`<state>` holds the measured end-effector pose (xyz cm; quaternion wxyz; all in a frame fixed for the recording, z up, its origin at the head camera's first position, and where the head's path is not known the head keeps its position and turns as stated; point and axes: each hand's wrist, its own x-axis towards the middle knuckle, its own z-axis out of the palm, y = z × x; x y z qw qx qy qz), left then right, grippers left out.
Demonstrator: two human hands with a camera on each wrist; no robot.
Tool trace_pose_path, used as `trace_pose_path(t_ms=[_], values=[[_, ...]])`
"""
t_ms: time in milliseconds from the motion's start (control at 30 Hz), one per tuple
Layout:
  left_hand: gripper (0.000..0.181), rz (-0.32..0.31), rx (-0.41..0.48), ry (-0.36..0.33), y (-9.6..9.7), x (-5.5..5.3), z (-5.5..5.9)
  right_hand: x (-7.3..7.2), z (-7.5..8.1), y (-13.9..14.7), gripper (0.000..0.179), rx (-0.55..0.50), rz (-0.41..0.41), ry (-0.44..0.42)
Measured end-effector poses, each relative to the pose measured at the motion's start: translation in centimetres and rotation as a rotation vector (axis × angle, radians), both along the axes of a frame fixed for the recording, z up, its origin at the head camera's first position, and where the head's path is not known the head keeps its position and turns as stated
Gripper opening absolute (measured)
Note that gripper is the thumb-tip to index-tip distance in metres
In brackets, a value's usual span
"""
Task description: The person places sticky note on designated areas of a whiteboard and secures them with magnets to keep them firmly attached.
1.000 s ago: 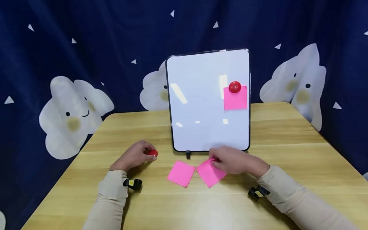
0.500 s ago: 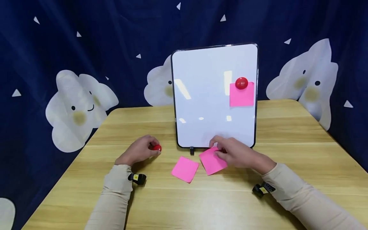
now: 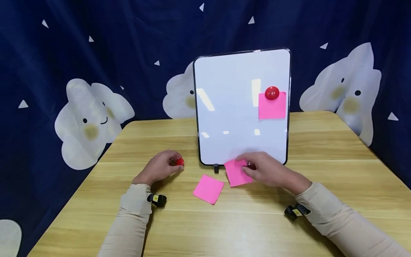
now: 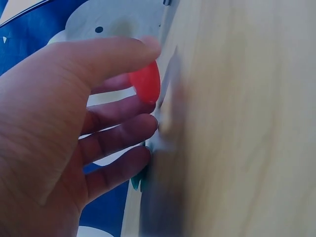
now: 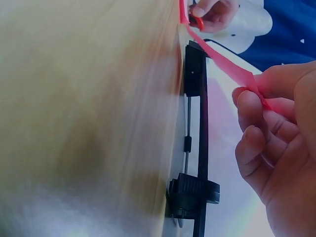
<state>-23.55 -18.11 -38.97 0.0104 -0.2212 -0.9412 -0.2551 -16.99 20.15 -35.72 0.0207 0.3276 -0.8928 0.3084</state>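
Whiteboard [image 3: 226, 92] stands on the table [image 3: 231, 228]. Right hand [image 3: 268, 171] pinches the held note [image 3: 236, 175] by one side, in front of the whiteboard's bottom edge; a side grip probably leaves the rest of the sheet free. Left hand [image 3: 160, 167] has the red magnet [image 3: 180, 162] between thumb and fingers, left of the whiteboard as the person faces it, likely at the fingertips for easy placing. Spare note [image 3: 208, 189] lies in front of the whiteboard. Pinned note [image 3: 272, 110] is on the whiteboard's right side, apparently fixed by the upper magnet [image 3: 272, 93] over its top edge.

Fingers cover the held note's far side and part of the red magnet. Can't tell if the held note touches the whiteboard. Green thing [image 4: 139, 178] behind the left fingers: mostly hidden, unidentifiable.
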Motion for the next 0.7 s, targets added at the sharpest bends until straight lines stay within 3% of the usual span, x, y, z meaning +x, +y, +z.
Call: trace_pose_path(t_ms=[400,700], values=[[0.022,0.036,0.011,0.059,0.56,0.36,0.32,-0.05,0.20,0.24,0.043,-0.045,-0.069,0.012],[0.029,0.051,0.002,0.140,0.79,0.26,0.50,-0.29,0.20,0.54,0.047,-0.086,-0.118,0.108]])
